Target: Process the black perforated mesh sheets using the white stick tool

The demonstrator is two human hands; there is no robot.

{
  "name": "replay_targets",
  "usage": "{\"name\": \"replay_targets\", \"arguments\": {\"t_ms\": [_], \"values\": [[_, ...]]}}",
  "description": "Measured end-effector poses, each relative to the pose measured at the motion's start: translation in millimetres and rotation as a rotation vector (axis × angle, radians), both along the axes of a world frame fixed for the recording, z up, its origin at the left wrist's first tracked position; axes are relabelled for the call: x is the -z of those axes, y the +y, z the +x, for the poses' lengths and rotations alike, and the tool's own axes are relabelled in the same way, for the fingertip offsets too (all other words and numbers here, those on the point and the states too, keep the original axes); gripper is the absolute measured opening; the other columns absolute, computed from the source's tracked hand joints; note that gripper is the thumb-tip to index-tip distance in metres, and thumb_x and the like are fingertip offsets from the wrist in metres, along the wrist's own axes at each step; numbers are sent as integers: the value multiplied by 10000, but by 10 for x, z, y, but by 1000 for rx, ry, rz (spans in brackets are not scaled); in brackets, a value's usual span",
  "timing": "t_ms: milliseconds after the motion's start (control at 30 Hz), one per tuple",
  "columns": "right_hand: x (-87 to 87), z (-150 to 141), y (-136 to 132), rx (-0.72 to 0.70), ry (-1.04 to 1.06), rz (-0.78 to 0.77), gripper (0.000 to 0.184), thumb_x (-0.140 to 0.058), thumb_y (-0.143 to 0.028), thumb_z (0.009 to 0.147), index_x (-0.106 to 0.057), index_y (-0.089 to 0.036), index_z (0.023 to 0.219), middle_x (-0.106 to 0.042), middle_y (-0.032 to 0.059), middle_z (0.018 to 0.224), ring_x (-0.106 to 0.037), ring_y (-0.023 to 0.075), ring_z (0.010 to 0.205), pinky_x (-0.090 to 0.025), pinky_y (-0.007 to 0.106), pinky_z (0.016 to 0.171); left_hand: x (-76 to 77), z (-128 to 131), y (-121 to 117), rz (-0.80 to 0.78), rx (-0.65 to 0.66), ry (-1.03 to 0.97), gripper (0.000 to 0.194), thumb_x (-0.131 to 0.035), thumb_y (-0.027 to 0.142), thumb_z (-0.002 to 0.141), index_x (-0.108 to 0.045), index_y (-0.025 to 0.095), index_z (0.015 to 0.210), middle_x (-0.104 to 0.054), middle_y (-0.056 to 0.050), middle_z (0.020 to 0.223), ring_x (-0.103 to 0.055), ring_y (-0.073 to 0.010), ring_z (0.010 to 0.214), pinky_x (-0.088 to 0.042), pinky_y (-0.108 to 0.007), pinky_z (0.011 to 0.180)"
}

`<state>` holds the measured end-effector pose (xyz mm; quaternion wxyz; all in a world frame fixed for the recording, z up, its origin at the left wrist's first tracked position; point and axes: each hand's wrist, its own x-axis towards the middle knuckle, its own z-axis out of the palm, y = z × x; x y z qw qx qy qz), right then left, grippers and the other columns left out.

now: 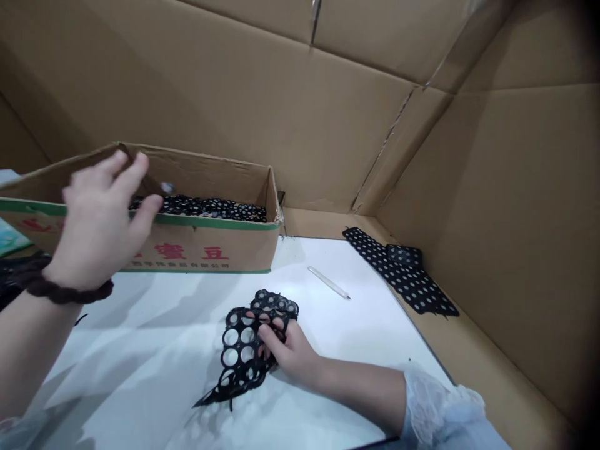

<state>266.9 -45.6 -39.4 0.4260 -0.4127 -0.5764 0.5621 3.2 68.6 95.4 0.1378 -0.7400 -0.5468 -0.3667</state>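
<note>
My right hand (291,353) is closed around a black sheet with rows of round holes (238,337), thumb on top and fingertips showing through the holes. The sheet is bent, and its lower left end tapers to a point. A second black piece with smaller holes (274,301) lies against its upper edge. Raised at the front wall of a cardboard box (248,247), my left hand (100,212) has its fingers apart and holds nothing visible. Just beyond its thumb, a small pale blurred thing (167,187) shows inside the box, above many black perforated pieces (210,207).
A white pen-like tool (329,283) lies on the white tabletop (314,325). Against the right side rest a long black perforated strip (398,272) and a smaller black piece (404,255). Tall cardboard walls (300,112) enclose the back and right. Dark material (19,275) sits at far left.
</note>
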Motion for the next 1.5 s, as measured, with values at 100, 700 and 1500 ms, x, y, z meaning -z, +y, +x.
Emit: {"name": "replay_targets", "arguments": {"t_ms": [100,700,1500], "values": [[-19,13,14,9,5,21,350,-459,-433,911,-597,-203,1137,-627,32,827,-571,118,619,-506,244,569,-36,156,-98,88,-24,116,461,-427,329,931,-424,125,1344,-505,-140,1328,-465,-292,1224,-351,-472,1035],[-163,8,42,97,203,-61,344,-650,-482,762,-605,-161,880,-581,-4,707,-554,106,620,-480,231,585,624,807,-577,-538,671,236,210,-414,341,940,-572,204,962,-618,-38,906,-576,-182,839,-444,-289,728],[-134,11,79,64,54,54,222,-568,-327,828,-631,-179,980,-501,-24,688,-487,112,642,-446,250,655,589,842,-622,-720,639,4,343,-363,422,926,-634,227,1004,-721,-24,910,-672,-189,785,-480,-244,663]]}}
